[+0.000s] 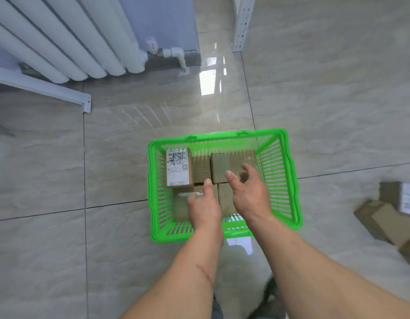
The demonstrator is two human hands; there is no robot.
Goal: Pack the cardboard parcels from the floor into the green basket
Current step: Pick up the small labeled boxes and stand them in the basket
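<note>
The green basket (289,180) stands on the tiled floor in front of me, with several cardboard parcels packed inside. One parcel with a white shipping label (178,166) lies at the basket's far left. A plain parcel (220,168) sits beside it in the middle. My left hand (204,208) rests over the near parcels with the thumb up; I cannot tell whether its fingers grip anything. My right hand (250,192) hovers over the basket's middle, fingers spread, holding nothing.
More cardboard parcels (383,217) lie on the floor at the right edge. A white radiator (68,42) with its pipe stands against the wall at top left. A white metal rail (43,88) and a perforated post (242,24) sit further off.
</note>
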